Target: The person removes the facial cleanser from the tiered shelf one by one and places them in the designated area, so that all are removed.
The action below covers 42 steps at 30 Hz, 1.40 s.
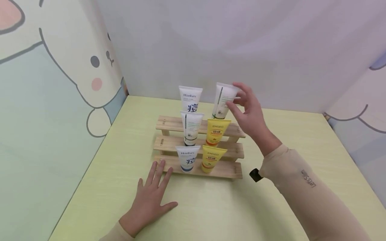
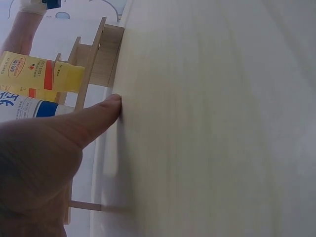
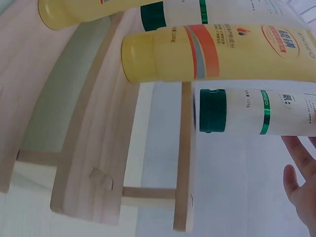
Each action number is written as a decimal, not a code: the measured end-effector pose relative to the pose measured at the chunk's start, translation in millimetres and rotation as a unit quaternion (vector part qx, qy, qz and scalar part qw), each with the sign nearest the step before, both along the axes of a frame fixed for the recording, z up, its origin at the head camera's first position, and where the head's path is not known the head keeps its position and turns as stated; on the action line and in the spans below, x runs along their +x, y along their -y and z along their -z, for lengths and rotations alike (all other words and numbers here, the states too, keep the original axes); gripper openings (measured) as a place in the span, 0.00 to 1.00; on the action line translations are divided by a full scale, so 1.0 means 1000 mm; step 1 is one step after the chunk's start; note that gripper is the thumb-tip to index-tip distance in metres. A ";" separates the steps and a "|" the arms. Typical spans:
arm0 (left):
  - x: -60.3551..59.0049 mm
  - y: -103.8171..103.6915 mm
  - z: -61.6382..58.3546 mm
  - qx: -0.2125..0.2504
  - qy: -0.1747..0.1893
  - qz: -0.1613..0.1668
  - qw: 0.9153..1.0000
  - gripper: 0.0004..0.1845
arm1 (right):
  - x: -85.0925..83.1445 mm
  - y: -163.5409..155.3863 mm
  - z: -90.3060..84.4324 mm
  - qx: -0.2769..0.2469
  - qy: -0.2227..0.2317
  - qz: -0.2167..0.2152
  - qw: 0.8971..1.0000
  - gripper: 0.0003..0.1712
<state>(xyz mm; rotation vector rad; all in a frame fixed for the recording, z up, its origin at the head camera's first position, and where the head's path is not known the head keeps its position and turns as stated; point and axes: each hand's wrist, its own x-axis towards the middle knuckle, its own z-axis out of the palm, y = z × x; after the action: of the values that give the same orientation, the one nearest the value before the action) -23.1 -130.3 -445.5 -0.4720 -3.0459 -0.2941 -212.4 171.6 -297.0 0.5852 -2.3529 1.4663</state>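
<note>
pinching the tube (image 1: pixel 223 99) by its edge, top right of the rack (image 1: pixel 169 124), your right hand (image 1: pixel 249 112) likely keeps the cap (image 3: pixel 212 111) clear; your left hand (image 1: pixel 150 201), spread and empty, probably steadies the rack's front left.

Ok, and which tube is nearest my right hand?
The back-right white tube, behind the yellow tubes: your right hand holds it by its right edge; no other is as close.

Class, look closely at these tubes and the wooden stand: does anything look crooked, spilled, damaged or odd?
Nothing stands out. The yellow tubes and white tubes are upright, in pairs along the wooden stand, with no visible spill or damage. The right hand holds the top-right tube.
</note>
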 end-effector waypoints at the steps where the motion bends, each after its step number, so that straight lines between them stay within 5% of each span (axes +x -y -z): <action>1: 0.000 0.000 0.000 0.003 0.000 0.000 1.000 0.58 | 0.001 -0.005 -0.002 -0.004 0.008 0.008 1.000 0.32; 9: 0.000 0.000 0.001 0.005 -0.001 0.002 1.000 0.58 | 0.020 -0.077 -0.023 -0.071 0.127 0.072 0.987 0.34; 13: 0.001 0.001 0.002 -0.002 -0.005 0.002 1.000 0.58 | 0.030 -0.116 -0.021 -0.009 0.223 0.120 0.967 0.37; 20: 0.001 0.002 0.000 0.001 -0.001 0.001 1.000 0.58 | 0.027 -0.149 0.030 0.136 0.341 0.081 0.927 0.41; 28: 0.001 0.000 0.000 0.000 0.005 0.002 1.000 0.58 | 0.013 -0.147 0.085 0.189 0.416 0.044 0.888 0.43; 42: 0.000 0.001 0.005 -0.012 -0.014 0.002 1.000 0.58 | -0.002 -0.137 0.117 0.192 0.402 0.104 0.889 0.45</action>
<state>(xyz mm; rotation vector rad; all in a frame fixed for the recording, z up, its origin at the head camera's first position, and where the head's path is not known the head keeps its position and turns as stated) -23.4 -130.9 -450.6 -0.4804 -3.0251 -0.2509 -214.0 308.1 -413.6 -0.2861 -3.2427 1.2933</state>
